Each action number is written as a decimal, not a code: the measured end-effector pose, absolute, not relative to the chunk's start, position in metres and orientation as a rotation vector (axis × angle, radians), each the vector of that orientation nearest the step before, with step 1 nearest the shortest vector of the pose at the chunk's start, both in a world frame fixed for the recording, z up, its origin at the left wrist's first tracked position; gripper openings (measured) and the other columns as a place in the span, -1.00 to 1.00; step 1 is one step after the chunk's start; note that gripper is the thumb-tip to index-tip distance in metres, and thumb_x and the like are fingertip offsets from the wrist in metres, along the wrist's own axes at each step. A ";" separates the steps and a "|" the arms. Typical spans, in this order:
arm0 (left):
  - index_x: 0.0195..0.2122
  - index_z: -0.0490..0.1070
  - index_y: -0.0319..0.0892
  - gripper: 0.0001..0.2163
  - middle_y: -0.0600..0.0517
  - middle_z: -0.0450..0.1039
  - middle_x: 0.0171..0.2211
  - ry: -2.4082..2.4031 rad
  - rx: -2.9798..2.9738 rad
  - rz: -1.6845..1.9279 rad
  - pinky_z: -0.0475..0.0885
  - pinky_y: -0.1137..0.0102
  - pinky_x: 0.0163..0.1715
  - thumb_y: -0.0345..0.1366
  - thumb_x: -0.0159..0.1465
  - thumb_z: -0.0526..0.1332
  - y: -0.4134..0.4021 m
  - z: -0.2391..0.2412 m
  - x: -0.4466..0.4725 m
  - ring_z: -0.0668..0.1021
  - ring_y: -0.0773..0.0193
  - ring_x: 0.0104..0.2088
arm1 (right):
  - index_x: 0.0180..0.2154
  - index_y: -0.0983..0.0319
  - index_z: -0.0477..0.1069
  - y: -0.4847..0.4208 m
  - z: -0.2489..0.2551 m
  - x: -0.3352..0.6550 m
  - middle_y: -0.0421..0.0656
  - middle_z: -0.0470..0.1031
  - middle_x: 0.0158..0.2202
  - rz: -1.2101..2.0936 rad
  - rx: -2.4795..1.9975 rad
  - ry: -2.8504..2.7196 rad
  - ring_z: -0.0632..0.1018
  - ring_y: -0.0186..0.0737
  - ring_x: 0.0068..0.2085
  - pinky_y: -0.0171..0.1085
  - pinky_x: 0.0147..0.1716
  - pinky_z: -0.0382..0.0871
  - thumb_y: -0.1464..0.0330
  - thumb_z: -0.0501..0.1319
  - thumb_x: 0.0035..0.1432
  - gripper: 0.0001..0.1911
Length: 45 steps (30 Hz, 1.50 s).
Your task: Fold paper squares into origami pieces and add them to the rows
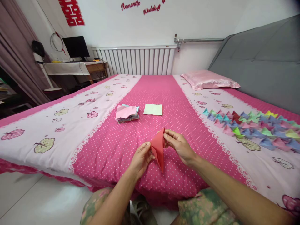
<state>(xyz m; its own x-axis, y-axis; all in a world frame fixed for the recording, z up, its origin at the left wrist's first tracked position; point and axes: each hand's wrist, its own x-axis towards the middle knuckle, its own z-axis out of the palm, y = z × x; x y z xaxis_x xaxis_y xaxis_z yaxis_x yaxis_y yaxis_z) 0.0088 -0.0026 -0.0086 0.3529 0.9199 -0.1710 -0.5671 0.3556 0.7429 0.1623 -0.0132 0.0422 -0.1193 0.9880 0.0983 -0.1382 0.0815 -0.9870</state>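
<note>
Both hands pinched the red folded paper (158, 149) above the bed (112, 147): left hand (140, 157) at nine o'clock, right hand (179, 145) at three. An uneven squeeze could probably skew its crease.

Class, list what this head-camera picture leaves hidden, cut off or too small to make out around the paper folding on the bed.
- Red folded paper, head view: its far face is turned away; fingers of left hand and right hand cover its edges.
- Paper stack: sheet count too small to tell.
- Folded paper shapes: row cut off by the right edge.
- Pale green sheet: underside hidden.
</note>
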 end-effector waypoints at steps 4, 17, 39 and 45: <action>-0.45 0.39 -0.25 -0.82 0.09 0.41 -0.53 0.711 0.702 1.107 0.35 0.57 -0.60 -0.24 0.03 0.28 -0.004 -0.009 0.011 0.43 0.46 -0.56 | -0.19 0.24 0.39 -0.014 0.043 0.161 -0.13 0.47 -0.29 1.258 -0.996 -1.235 0.43 -0.30 -0.35 -0.31 -0.35 0.28 0.33 0.14 0.02 -0.73; -0.37 0.40 -0.25 -0.89 0.07 0.43 -0.49 0.607 0.604 1.042 0.36 0.58 -0.56 -0.31 0.12 0.21 -0.002 -0.010 0.009 0.45 0.47 -0.53 | -0.14 0.23 0.38 -0.016 0.046 0.163 -0.13 0.44 -0.32 1.288 -0.964 -1.250 0.38 -0.33 -0.39 -0.29 -0.34 0.27 0.22 0.14 0.06 -0.67; -0.39 0.40 -0.29 -0.93 0.03 0.47 -0.49 0.676 0.485 1.025 0.43 0.57 -0.53 -0.38 0.13 0.19 -0.005 -0.002 0.011 0.50 0.43 -0.53 | -0.24 0.26 0.38 -0.016 0.045 0.158 -0.17 0.43 -0.37 1.284 -0.975 -1.199 0.36 -0.40 -0.45 -0.35 -0.45 0.24 0.22 0.18 0.02 -0.71; -0.39 0.40 -0.28 -0.95 0.03 0.47 -0.49 0.684 0.477 1.043 0.45 0.55 -0.50 -0.40 0.13 0.20 -0.003 -0.004 0.012 0.51 0.42 -0.52 | -0.22 0.26 0.38 -0.013 0.043 0.158 -0.15 0.44 -0.33 1.279 -0.988 -1.200 0.37 -0.40 -0.43 -0.36 -0.44 0.24 0.24 0.19 0.02 -0.71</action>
<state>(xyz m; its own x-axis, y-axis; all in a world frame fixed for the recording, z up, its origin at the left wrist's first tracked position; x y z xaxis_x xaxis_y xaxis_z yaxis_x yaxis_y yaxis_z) 0.0115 -0.0034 -0.0037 0.3309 0.9000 -0.2838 -0.6196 0.4340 0.6540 0.1582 -0.0135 0.0432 -0.0839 0.9921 0.0937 -0.1567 0.0797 -0.9844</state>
